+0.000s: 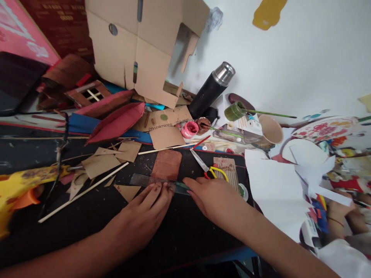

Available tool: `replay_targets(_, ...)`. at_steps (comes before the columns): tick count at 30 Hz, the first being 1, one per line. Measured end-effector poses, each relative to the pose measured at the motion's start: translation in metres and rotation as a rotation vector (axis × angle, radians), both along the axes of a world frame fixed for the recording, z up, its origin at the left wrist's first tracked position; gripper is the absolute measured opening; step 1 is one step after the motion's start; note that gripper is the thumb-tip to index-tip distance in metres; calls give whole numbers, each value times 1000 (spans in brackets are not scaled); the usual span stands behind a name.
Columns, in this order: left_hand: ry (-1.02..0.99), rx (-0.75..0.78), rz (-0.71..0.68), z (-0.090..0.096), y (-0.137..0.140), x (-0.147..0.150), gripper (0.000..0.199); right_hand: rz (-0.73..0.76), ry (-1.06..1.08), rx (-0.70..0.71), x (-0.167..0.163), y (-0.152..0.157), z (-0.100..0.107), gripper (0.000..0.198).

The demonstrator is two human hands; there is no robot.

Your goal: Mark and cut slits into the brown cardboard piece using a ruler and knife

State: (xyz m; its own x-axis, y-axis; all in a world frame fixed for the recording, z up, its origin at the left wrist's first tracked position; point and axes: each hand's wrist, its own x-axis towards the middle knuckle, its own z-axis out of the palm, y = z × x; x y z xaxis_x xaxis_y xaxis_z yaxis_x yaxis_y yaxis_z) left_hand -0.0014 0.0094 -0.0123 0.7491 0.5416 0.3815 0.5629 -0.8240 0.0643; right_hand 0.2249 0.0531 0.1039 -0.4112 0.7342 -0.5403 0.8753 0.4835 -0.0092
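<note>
My left hand [145, 212] presses a clear ruler [139, 180] down with bent fingertips. The ruler lies across the near part of a reddish-brown painted piece of cardboard [167, 164] on the black mat. Closed around a slim green tool [180, 184], my right hand [216, 197] rests by the ruler's right part. Fingers hide most of the tool, so its kind cannot be told. Just beyond that hand lie scissors [207, 168] with yellow and red handles, beside a corrugated cardboard piece [226, 170].
Cardboard scraps [101, 166] and a thin wooden stick [84, 193] lie left, near a yellow glue gun [29, 185]. Behind stand a pink paint jar [189, 129], a black flask [207, 94] and a large cardboard sheet [130, 42]. White paper [274, 189] is at right, with another person's arm [339, 216] beyond.
</note>
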Motion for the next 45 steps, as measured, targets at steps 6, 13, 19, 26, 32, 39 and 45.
replay_targets(6,23,25,0,-1,0,-1,53,-4,85,75,-2,-3,-1,26)
replay_targets(13,33,18,-9,1,0,0,48,13,61,34,-12,4,-6,27)
replay_targets(19,29,15,-3,0,0,-1,50,2,69,18,-14,7,-8,27)
replay_targets(26,42,-1,-21,0,0,-1,50,10,63,5,-16,9,-8,28)
replay_targets(32,26,5,-5,-1,0,-1,52,10,87,17,-15,9,-11,29)
replay_targets(39,25,7,-8,0,-1,-1,51,8,38,-2,-19,10,-7,29)
replay_targets(45,30,0,-6,-2,-2,-2,52,13,16,-5,-22,12,-5,26)
